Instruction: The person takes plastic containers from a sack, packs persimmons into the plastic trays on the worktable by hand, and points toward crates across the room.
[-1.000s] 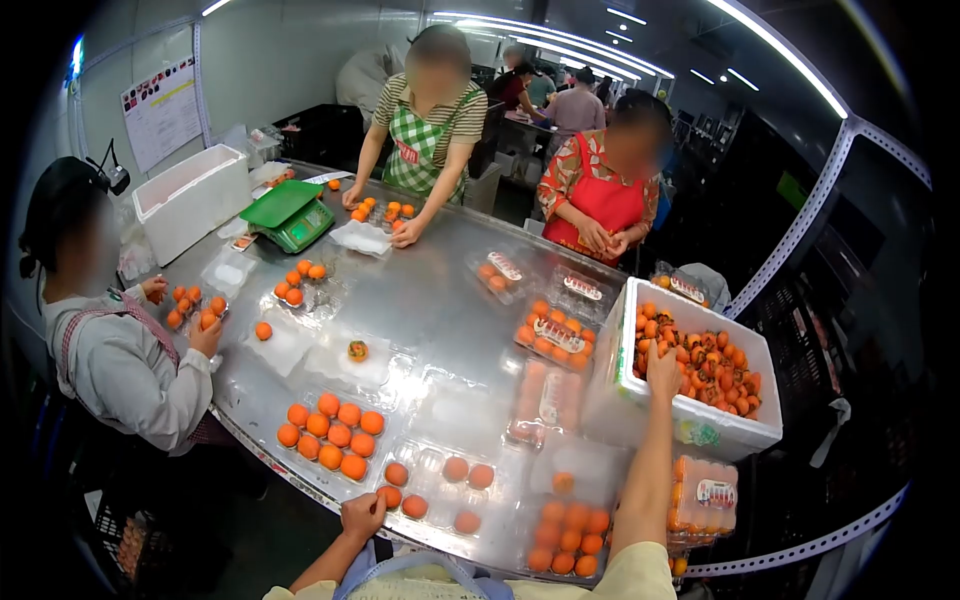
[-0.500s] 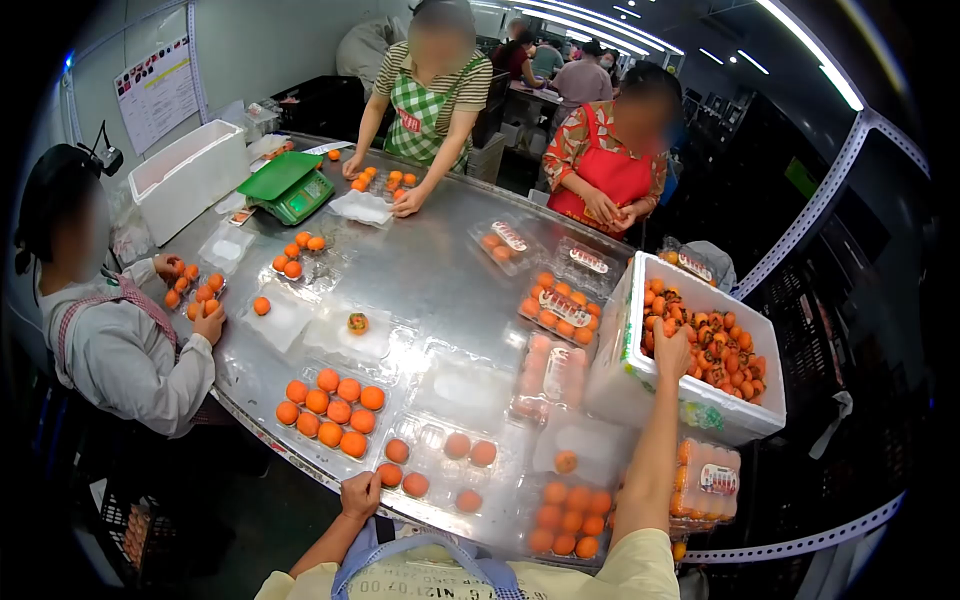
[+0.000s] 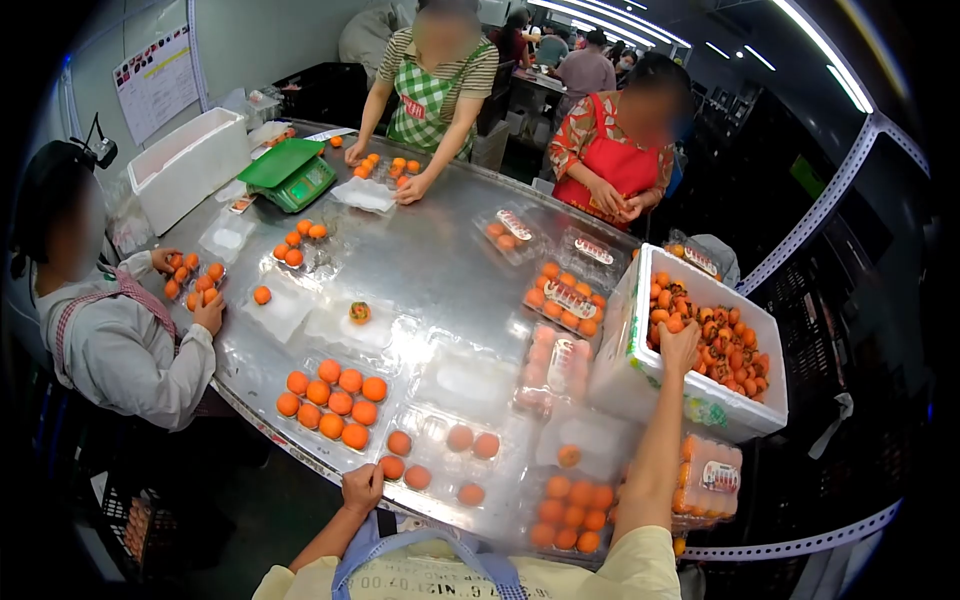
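My right hand reaches into a white foam box of loose persimmons, its fingers closed on one persimmon at the near left side of the pile. At the table's front edge my left hand is curled into a fist, and whatever may be inside it is hidden. Beside that fist lies a clear tray partly filled with persimmons. A fuller tray of persimmons sits farther left. Close to my right forearm is another filled tray, with a single persimmon just behind it.
Closed, labelled packs stand left of the foam box, and more packs are stacked at its near side. Three co-workers stand around the metal table. A green scale and another white foam box are at the far left.
My right hand has shifted slightly among the persimmons in the box, and the persimmon at its fingers shows more clearly. My left fist stays at the table edge. The view has tilted a little.
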Available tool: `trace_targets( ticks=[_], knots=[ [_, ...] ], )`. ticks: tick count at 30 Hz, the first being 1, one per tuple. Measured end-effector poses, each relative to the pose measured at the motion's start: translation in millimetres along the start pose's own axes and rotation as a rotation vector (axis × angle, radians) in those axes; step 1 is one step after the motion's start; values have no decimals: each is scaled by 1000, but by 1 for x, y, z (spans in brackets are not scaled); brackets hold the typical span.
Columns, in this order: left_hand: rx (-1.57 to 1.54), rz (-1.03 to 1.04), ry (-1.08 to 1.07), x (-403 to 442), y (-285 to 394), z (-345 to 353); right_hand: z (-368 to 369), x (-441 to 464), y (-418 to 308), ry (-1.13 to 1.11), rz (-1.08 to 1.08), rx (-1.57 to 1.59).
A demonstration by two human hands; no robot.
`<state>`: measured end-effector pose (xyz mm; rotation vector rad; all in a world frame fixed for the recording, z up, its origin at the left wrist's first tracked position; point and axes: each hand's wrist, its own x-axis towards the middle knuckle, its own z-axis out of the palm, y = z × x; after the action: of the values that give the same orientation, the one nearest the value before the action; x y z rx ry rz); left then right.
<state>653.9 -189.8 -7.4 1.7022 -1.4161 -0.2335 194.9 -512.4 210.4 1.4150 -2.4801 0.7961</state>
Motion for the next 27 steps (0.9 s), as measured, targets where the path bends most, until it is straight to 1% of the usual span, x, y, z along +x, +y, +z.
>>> trace_targets(
  ticks=[13,16,19,20,21,22,23,24,25,26,27],
  knots=[
    [7,7,9,-1,2,0,1,2,2,-6,-20,-57],
    [7,5,12,-1,2,0,-1,-1,2,15,-50,-41],
    [2,-26,15,-2,-5,0,-6,-5,-5,-8,-13,21],
    [7,-51,10,-15,-5,0,4,4,1,23,-92,135],
    [-6,45,-40,18,-16,3,10,17,36,134,-67,255],
    [-5,28,-2,-2,-20,0,46,52,59,165,-19,475],
    [-15,-41,32,-20,-30,-3,89,97,80,332,64,746],
    [-109,-17,-3,-4,-16,7,37,114,135,315,203,1339],
    [-60,-19,10,-10,-12,1,18,139,128,629,387,1345],
    [-61,-14,15,-7,-17,-1,-15,134,123,676,371,1374],
    [-68,-11,14,-7,-15,3,-68,123,121,726,352,1395]
  ],
)
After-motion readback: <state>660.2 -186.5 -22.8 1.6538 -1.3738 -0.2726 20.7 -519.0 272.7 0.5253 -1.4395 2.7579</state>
